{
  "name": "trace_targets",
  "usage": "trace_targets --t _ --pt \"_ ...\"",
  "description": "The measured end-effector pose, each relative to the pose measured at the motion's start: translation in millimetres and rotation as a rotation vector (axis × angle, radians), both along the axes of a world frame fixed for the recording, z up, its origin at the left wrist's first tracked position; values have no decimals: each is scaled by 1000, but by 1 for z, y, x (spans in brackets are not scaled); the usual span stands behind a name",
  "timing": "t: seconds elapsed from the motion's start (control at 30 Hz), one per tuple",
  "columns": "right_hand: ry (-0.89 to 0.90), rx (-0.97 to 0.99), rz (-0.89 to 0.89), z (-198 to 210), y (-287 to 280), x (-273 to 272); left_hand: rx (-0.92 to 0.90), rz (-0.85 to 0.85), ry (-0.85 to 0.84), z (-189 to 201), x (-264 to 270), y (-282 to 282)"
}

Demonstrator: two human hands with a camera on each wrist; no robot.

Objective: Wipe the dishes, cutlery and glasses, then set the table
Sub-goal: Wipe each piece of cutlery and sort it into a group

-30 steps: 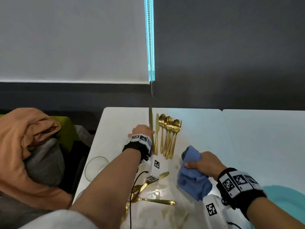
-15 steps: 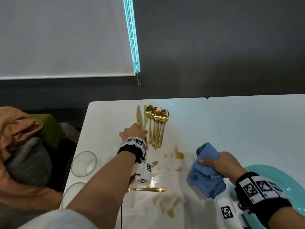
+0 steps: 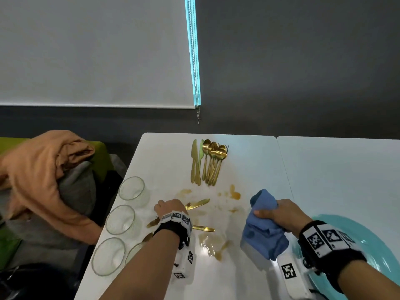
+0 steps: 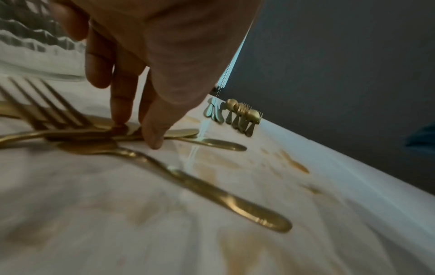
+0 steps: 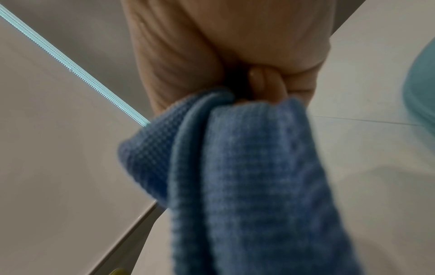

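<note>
While neat gold cutlery row (image 3: pixel 208 162) looks done, left grip (image 3: pixel 170 210) pinches loose gold cutlery piece (image 4: pixel 183 133), right grip (image 3: pixel 283 215) clutches blue waffle cloth (image 3: pixel 264 234); clear glasses (image 3: pixel 131 188), teal plate (image 3: pixel 372 245) pending.

The left hand (image 3: pixel 170 207) covers the middle of the loose cutlery (image 3: pixel 198 203); whether it pinches a piece or only touches is unclear. 1 glass (image 3: pixel 133 253) sits half behind the forearm (image 3: pixel 147 267). The plate (image 3: pixel 381 252) is cut off at the edge. The cloth (image 5: pixel 247 176) is blurred.
</note>
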State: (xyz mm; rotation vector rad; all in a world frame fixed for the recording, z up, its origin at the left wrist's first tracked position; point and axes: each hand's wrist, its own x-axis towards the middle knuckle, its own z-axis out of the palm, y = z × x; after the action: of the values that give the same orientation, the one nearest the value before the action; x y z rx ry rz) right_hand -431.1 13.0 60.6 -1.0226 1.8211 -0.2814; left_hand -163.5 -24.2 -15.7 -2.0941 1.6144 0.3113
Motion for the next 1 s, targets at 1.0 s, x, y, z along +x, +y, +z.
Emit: trace_targets --t 1.0 --pt "-192 -89 96 23 20 4 -334 -226 376 120 -45 -24"
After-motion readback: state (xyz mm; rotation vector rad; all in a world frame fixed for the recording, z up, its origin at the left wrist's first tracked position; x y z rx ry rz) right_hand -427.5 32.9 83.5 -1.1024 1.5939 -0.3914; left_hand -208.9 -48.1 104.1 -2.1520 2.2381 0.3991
